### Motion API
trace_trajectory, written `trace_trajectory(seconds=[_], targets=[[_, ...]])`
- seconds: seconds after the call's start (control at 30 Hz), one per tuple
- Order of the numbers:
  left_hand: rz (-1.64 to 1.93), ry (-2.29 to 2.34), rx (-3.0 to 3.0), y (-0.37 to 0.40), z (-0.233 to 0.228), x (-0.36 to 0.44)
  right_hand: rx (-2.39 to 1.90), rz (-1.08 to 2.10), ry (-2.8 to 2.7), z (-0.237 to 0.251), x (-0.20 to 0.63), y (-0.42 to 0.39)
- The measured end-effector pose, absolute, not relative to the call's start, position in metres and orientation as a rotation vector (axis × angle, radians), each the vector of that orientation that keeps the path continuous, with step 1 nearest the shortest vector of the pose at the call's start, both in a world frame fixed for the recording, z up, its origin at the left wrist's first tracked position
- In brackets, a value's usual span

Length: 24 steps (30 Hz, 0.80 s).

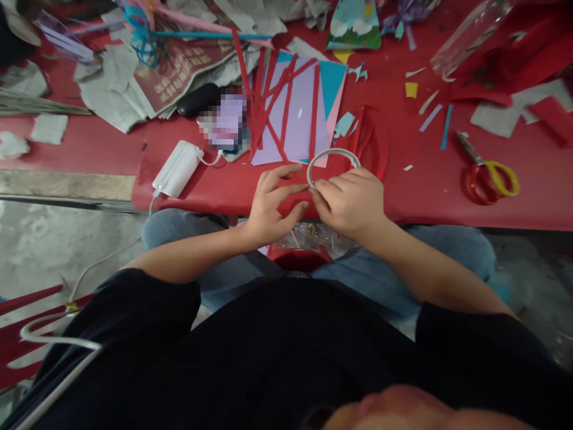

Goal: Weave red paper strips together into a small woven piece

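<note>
My right hand [351, 200] is closed around the lower right of a thin pale ring [333, 153], which looks like a nearly used-up roll of tape. My left hand [277, 203] is just to its left, fingers apart and curved, the fingertips close to my right fingers. Whether a loose tape end lies between them I cannot tell. Beyond both hands lie lilac paper sheets [301, 113] with several red strips [315, 113] across them. Red ribbon-like loops [380, 140] rest right behind my right hand.
Scissors [490, 173] with yellow and red handles lie at the right. At the left are a white power bank [178, 169] with a cable, a phone [228, 122] and a black case [198, 100]. Newspaper [179, 74], paper scraps and a clear plastic bottle [470, 39] cover the table's back.
</note>
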<state>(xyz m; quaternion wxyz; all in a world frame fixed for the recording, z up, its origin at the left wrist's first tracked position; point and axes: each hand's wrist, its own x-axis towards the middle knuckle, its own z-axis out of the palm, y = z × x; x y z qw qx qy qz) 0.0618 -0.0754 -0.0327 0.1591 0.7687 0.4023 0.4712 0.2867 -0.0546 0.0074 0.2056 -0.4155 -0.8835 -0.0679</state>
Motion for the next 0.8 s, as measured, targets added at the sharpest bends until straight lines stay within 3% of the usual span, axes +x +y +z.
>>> trace_trajectory(seconds=[0.37, 0.6, 0.8], targets=[[1.451, 1.117, 1.995, -0.066, -0.03, 0.067, -0.896, -0.356, -2.344, 0.001, 0.284, -0.058], [1.422, 1.222, 1.456, -0.047, -0.033, 0.06, -0.823, -0.323, -2.215, 0.015, 0.286, -0.07], [1.314, 1.187, 1.072, -0.022, -0.036, 0.033, -1.265, -0.546, -2.068, 0.0, 0.397, 0.044]])
